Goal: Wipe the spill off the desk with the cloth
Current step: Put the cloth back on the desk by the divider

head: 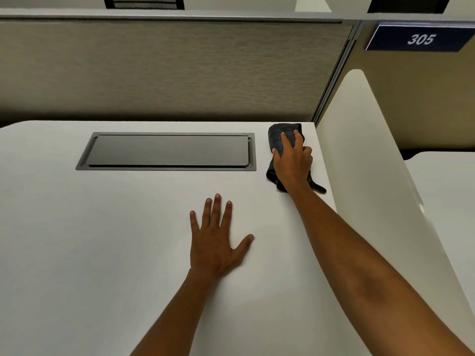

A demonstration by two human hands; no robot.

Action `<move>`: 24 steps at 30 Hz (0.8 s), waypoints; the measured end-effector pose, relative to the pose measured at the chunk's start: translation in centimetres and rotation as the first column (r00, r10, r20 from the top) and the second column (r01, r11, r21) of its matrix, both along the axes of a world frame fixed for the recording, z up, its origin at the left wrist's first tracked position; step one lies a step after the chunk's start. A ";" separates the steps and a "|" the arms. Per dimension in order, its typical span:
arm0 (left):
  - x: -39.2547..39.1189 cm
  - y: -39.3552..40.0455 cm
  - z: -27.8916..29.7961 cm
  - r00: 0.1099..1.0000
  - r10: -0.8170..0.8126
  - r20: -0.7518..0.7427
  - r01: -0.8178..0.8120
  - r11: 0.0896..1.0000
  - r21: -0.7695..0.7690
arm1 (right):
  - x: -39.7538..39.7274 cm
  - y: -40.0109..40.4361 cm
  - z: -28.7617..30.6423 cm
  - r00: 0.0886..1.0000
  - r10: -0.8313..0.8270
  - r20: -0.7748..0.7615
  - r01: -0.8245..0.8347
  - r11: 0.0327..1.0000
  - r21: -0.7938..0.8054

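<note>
A dark grey cloth (279,136) lies bunched at the far right corner of the white desk (102,240). My right hand (293,163) presses down on the cloth, fingers curled over it and gripping it. My left hand (216,235) rests flat on the desk's middle, fingers spread, holding nothing. I can see no spill on the desk surface.
A grey metal cable hatch (168,151) is set flush into the desk at the back. A white curved divider (365,160) stands along the desk's right edge. A beige fabric partition (167,73) closes off the back. A sign reading 305 (420,38) hangs at upper right.
</note>
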State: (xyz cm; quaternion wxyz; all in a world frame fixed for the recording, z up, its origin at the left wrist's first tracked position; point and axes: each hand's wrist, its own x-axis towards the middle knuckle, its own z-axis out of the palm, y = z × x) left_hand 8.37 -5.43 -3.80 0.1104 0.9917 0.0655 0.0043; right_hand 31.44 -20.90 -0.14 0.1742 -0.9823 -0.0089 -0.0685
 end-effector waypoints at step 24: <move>0.3 0.4 0.2 1.000 0.004 -0.013 -0.004 1.000 -0.025 | -9.8 -2.0 -0.2 0.986 0.120 -0.118 -0.125 0.991 -0.036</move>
